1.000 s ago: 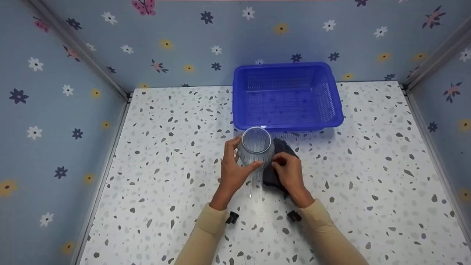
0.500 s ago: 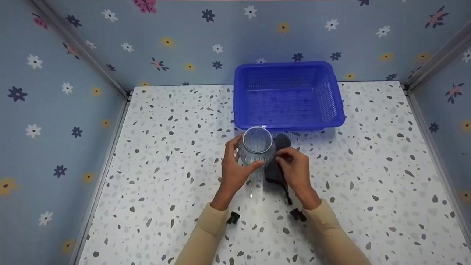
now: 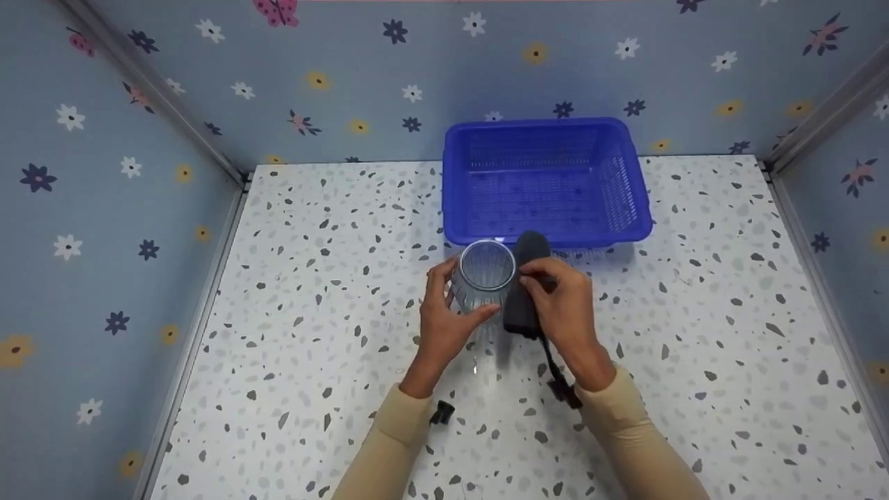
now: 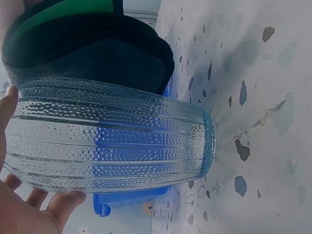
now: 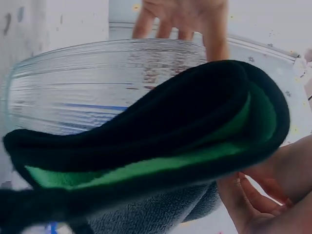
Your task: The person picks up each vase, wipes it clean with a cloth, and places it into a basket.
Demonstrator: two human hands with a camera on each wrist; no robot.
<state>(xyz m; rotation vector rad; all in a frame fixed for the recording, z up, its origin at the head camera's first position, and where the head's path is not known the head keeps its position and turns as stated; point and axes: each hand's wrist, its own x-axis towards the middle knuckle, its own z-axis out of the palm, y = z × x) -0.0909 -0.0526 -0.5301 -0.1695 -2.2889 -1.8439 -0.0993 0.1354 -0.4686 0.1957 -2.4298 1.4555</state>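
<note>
My left hand (image 3: 444, 330) grips a clear, ribbed glass vase (image 4: 122, 141) with a round open mouth, thumb on the near side and fingers round the far left. In the left wrist view the vase shows a dimpled surface, its narrow base towards the speckled table. Against its right side lies a folded dark grey cloth (image 3: 519, 312) with black edging and a green inner face (image 5: 146, 170). My right hand (image 3: 571, 305) pinches this cloth near the vase's mouth between thumb and fingers. A thin black strap (image 3: 549, 355) hangs from the cloth towards my right wrist.
A blue perforated plastic basket (image 3: 451, 187) stands just behind the vase, near the back wall. The white speckled tabletop (image 3: 333, 278) is enclosed by flower-patterned wall panels (image 3: 375, 69). Small black devices sit at the left wrist (image 3: 442, 412) and right wrist (image 3: 564, 392).
My right hand has moved forward and slightly right, bringing the cloth up along the vase's side until it overlaps the basket's front rim. The left hand and vase have stayed almost still.
</note>
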